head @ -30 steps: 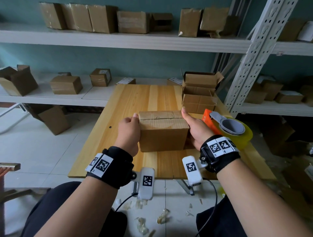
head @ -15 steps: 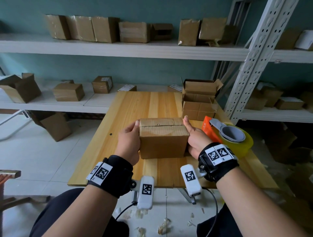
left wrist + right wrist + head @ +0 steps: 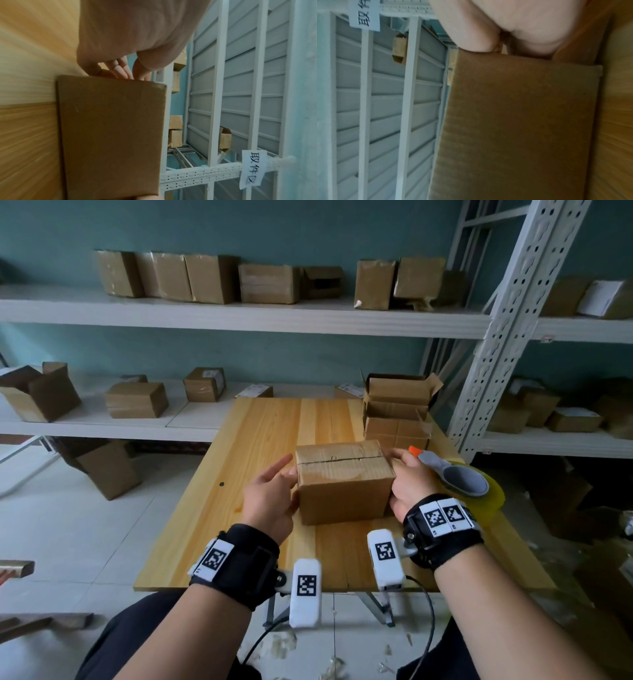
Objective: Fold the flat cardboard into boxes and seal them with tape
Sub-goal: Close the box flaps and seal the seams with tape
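Note:
A closed brown cardboard box (image 3: 342, 491) stands on the wooden table (image 3: 257, 440), its top flaps meeting in a seam under clear tape. My left hand (image 3: 274, 494) is at the box's left end, fingers straight, the index finger pointing past the top corner. In the left wrist view the fingertips (image 3: 123, 73) touch the box (image 3: 109, 135) at its end. My right hand (image 3: 407, 481) lies flat against the right end; the right wrist view shows the palm (image 3: 505, 33) against the box (image 3: 522, 121), fingers hidden.
An orange and grey tape dispenser (image 3: 462, 484) with a yellowish roll lies just right of my right hand. Open boxes (image 3: 397, 412) are stacked at the table's far right. White shelves (image 3: 239, 316) with several boxes run behind; a rack upright (image 3: 507, 320) stands at the right.
My left hand's fingers have straightened and spread, the index finger lifting off the box's top corner. The box has turned slightly. The right hand stays against the right end.

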A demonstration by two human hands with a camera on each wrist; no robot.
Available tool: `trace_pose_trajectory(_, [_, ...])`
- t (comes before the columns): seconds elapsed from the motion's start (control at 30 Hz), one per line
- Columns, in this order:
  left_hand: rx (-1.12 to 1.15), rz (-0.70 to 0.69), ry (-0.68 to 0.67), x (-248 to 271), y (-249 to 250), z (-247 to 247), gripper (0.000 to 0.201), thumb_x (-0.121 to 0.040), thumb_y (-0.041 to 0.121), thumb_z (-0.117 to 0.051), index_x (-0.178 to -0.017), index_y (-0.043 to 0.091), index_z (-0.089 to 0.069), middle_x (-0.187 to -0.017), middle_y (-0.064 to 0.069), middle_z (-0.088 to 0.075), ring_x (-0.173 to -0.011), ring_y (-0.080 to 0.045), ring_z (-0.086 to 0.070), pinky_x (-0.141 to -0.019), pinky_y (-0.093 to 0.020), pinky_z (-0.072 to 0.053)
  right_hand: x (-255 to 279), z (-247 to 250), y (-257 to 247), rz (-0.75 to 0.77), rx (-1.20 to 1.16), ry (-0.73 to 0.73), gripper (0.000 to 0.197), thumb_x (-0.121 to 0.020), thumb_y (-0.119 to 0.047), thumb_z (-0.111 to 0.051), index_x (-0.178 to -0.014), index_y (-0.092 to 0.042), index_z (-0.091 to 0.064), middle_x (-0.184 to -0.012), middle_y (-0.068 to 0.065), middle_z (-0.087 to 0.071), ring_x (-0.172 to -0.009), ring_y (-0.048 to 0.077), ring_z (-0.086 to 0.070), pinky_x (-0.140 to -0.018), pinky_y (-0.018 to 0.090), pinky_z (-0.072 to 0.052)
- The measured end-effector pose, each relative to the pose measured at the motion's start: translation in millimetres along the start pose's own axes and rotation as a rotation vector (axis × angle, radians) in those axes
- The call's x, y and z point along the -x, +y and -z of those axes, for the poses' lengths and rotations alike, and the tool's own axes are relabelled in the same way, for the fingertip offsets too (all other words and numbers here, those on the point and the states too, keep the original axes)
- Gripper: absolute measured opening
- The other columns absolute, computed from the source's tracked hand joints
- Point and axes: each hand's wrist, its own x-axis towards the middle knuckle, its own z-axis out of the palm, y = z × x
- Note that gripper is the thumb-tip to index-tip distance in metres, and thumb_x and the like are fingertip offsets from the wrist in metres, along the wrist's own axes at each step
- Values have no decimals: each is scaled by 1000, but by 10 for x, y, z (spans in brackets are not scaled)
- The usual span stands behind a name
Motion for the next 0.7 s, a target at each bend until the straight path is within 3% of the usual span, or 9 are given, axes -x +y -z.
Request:
trace_pose_trajectory(0.07, [2,-38,-23,-7,11,-29,40,-105,-1,-58,-134,24,-68,-118,-6,-77,-108,-19,-75,-99,-43,-61,-3,14,-42,103,-24,59,12,-102,-19,-66,-112,-26,-67,-109,6,-76,-97,22,-75,-73,37,-61])
trace_pose_trajectory(0.13, [-34,-95,-18,-21,-1,-61,37,-105,-2,-57,-130,23,-71,-116,-4,-79,-106,-18,-77,-92,-37,-62,37,-15,-69,205,-19,96,10,-100,-18,-68,-105,-27,-68,-108,2,-75,-95,16,-74,-79,37,-62])
trace_pose_trajectory(0.27, [-76,-166,-6,-6,-31,-131,47,-106,-3,-40,-129,21,-72,-121,3,-75,-117,-16,-67,-106,-36,-54,111,-77,-32,385,89,142,11,-102,-21,-67,-103,-32,-68,-104,-9,-73,-93,5,-71,-70,22,-57])
trace_pose_trajectory(0.4, [-83,-208,-10,-23,-31,-168,32,-109,25,-43,-115,27,-74,-118,3,-75,-112,-13,-66,-96,-30,-50,134,-96,34,414,191,105,18,-102,-16,-65,-112,-30,-72,-108,-14,-76,-101,-1,-71,-88,27,-60])
trace_pose_trajectory(0.43, [-116,-223,-16,-22,-30,-165,33,-107,35,-45,-120,25,-74,-120,5,-76,-113,-12,-67,-98,-29,-50,148,-99,39,419,214,91,21,-103,-14,-63,-115,-29,-72,-109,-16,-76,-103,-1,-70,-92,28,-59])
trace_pose_trajectory(0.53, [-176,-257,-62,-124,-116,-112,80,-85,71,-59,-149,22,-60,-146,5,-65,-138,-15,-57,-120,-43,-41,180,-109,-5,415,274,93,22,-108,-27,-57,-123,-26,-72,-118,-10,-73,-114,8,-66,-100,31,-54])
trace_pose_trajectory(0.6, [-209,-284,-90,-99,-119,-120,80,-90,71,-60,-153,23,-54,-150,4,-61,-140,-17,-54,-122,-46,-40,244,-123,-66,333,259,72,37,-108,-48,-50,-101,-21,-74,-98,0,-73,-98,18,-68,-85,35,-54])
trace_pose_trajectory(0.67, [-236,-310,-86,-110,-108,-125,69,-97,67,-61,-149,23,-52,-144,1,-62,-134,-19,-57,-118,-46,-44,312,-138,-98,332,373,26,66,-106,-62,-41,-74,-8,-61,-68,11,-57,-69,27,-58,-67,39,-47])
trace_pose_trajectory(0.7, [-244,-304,-72,-110,-101,-128,63,-98,64,-62,-144,22,-52,-139,0,-62,-129,-20,-58,-114,-46,-47,348,-150,-97,368,464,-13,69,-105,-66,-36,-66,-11,-51,-59,7,-47,-61,24,-50,-62,38,-41])
